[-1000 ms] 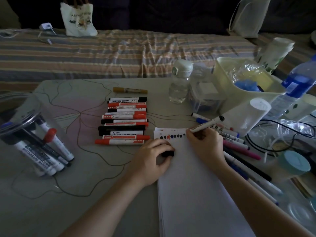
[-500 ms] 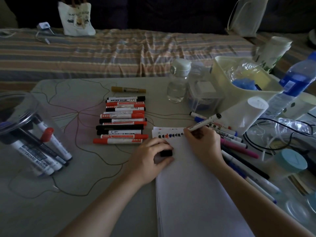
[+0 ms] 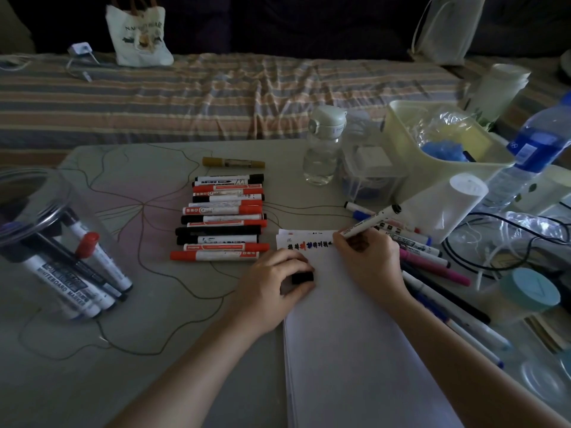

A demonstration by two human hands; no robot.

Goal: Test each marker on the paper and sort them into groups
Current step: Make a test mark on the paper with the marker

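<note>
Barely anything is moving between frames: right hand [image 3: 369, 261] is staying at the far end of the paper [image 3: 355, 335], gripping a marker [image 3: 370, 220] with its tip down at the end of the row of test marks [image 3: 309, 244], so I judge the scribble test is still going and this one is not sorted yet. Left hand [image 3: 272, 282] is pinching a black cap [image 3: 302, 278] at the paper's left edge, same as before. Sorted row [image 3: 221, 219] is lying mid-table, left of the paper; a loose pile [image 3: 432, 273] is sitting along the right edge. Jar [image 3: 55, 242] at the table's left edge is holding more. Tip itself is hidden behind fingers; dim light is making ink colours and labels hard to read.
</note>
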